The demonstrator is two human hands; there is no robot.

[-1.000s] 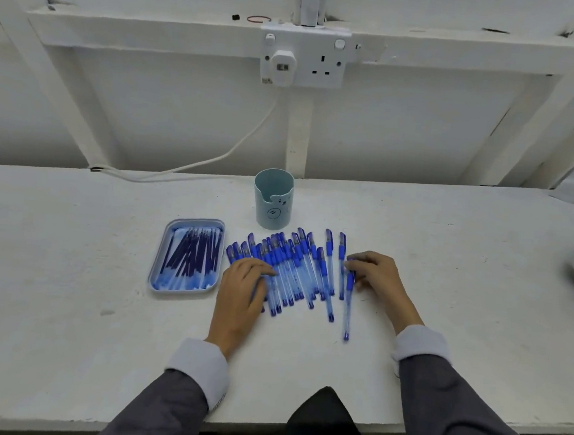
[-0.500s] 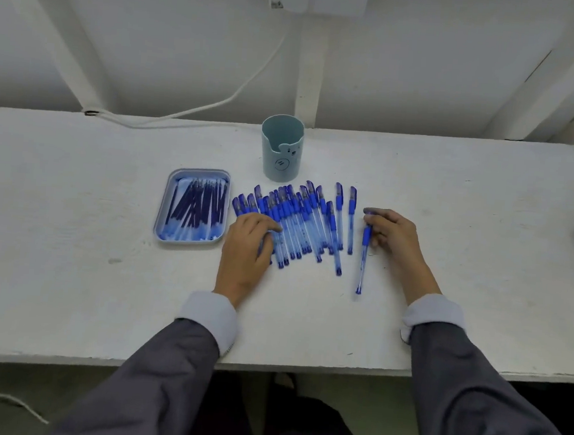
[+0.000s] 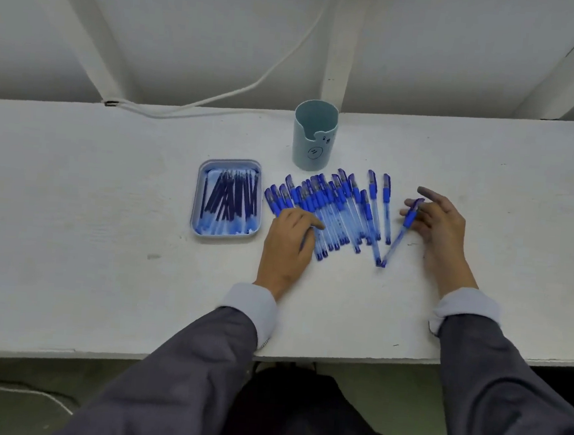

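**Pen bench: right hand holds one pen, left hand rests on the row**

White table (image 3: 74, 200) carries everything. The landmark is the light blue cup (image 3: 314, 137), upright at the back of the table. It has a small drawn face on its front, the only marking I can make out.

- **Pen row (image 3: 334, 210):** blue capped pens fanned side by side just in front of the cup, caps toward it, some overlapping. Barrel print is too small to read.
- **Tray (image 3: 197, 207):** blue, front-left of the cup, just beside the row's left end. It holds dark blue refills (image 3: 232, 196).
- **Cable (image 3: 219, 97):** white, runs along the wall left of the cup.
- **Left hand (image 3: 289, 241):** front-left of the cup, palm down on the row's left end. Fingers are lightly bent, resting on pens and gripping none.
- **Right hand (image 3: 438, 222):** front-right of the cup, fingers loosely spread, holding one pen (image 3: 402, 228) by its cap end.
- **The held pen:** tilted, lower end on the table, forming a V with the end of a row pen.
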